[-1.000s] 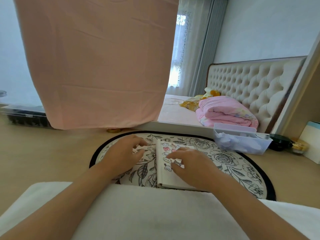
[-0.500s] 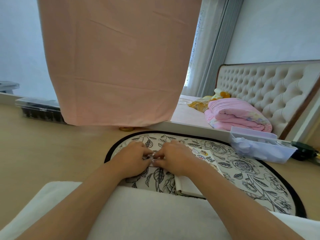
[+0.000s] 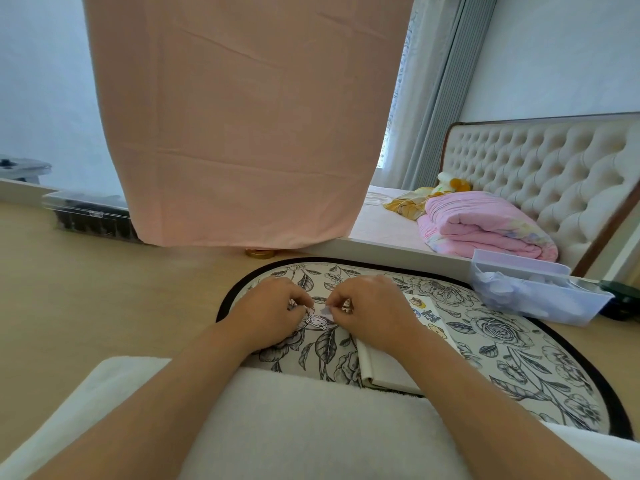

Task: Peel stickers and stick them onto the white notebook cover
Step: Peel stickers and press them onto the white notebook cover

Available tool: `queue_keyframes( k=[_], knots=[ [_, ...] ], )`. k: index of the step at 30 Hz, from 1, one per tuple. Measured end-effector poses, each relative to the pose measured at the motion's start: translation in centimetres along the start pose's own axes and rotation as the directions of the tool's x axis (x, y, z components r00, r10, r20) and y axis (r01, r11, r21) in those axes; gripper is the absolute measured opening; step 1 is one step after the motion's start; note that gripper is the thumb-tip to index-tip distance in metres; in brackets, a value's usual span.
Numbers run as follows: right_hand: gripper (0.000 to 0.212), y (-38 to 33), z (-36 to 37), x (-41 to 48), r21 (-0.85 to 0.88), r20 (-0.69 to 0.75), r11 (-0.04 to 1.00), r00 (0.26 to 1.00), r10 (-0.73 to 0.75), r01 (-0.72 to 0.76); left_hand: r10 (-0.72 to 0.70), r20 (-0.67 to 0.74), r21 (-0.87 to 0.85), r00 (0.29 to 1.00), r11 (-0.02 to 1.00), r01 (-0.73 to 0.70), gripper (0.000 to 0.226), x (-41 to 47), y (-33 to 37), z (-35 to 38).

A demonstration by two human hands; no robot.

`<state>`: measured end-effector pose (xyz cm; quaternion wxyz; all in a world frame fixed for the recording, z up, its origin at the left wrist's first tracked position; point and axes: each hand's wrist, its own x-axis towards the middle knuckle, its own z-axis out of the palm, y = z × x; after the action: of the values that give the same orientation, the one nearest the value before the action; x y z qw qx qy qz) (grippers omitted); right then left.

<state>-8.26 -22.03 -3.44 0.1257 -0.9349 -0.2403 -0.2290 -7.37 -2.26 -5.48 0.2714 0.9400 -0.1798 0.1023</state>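
A floral mat (image 3: 502,344) covers the wooden floor (image 3: 104,289) beside a bed (image 3: 388,230); the left hand (image 3: 273,313) pinches a sticker sheet (image 3: 317,321) (cartoon face showing); the right hand (image 3: 370,310) pinches its pale corner; the white notebook (image 3: 384,370) lies on the mat under the right wrist.

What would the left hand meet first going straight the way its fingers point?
The left hand points rightward: first the small sticker both seem to pinch, then the right hand; depth unclear.
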Motion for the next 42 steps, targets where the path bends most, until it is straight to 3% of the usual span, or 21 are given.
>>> queue_keyframes(
  k=[3, 6, 10, 14, 19, 26, 34, 42],
  knots=[
    [0.006, -0.2, -0.3, -0.2, 0.024, -0.136, 1.0, 0.991, -0.013, 0.016, -0.041, -0.039, -0.18, 0.998, 0.983, 0.033, 0.011, -0.4, 1.1, -0.2],
    [0.007, -0.5, -0.2, -0.5, 0.056, -0.218, 0.998, 0.976, -0.015, 0.027, -0.138, -0.025, -0.521, 0.99, 0.847, 0.105, 0.009, -0.8, 2.6, -0.5],
    [0.006, -0.6, -0.2, -0.6, 0.161, -0.177, 0.987, 0.984, 0.02, 0.009, -0.247, -0.016, -0.69, 0.969, 0.704, 0.168, 0.006, -1.2, 3.5, -0.5],
    [0.013, -0.6, -0.4, -0.7, 0.445, -0.02, 0.889, 0.992, 0.128, -0.106, -0.31, -0.02, -0.729, 0.95, 0.655, 0.198, 0.013, -1.1, 3.2, -0.6],
    [0.017, -0.5, -1.5, -0.4, 0.636, 0.078, 0.724, 0.955, 0.285, -0.268, -0.28, -0.084, -0.666, 0.956, 0.729, 0.155, 0.011, -1.0, 3.3, -0.6],
    [0.011, -0.9, -2.9, -0.8, 0.704, 0.191, 0.609, 0.923, 0.334, -0.366, -0.157, -0.12, -0.654, 0.98, 0.755, 0.041, 0.017, -1.4, 4.0, -0.7],
    [0.004, -0.5, -5.5, -3.0, 0.656, 0.239, 0.608, 0.888, 0.394, -0.446, -0.05, -0.132, -0.597, 0.99, 0.801, -0.039, 0.007, -1.8, 5.5, 0.1],
    [0.006, 1.3, -7.3, -5.9, 0.752, 0.275, 0.461, 0.859, 0.432, -0.472, 0.001, -0.103, -0.589, 0.995, 0.806, -0.062, 0.005, -1.8, 9.4, 1.7]
  ],
)
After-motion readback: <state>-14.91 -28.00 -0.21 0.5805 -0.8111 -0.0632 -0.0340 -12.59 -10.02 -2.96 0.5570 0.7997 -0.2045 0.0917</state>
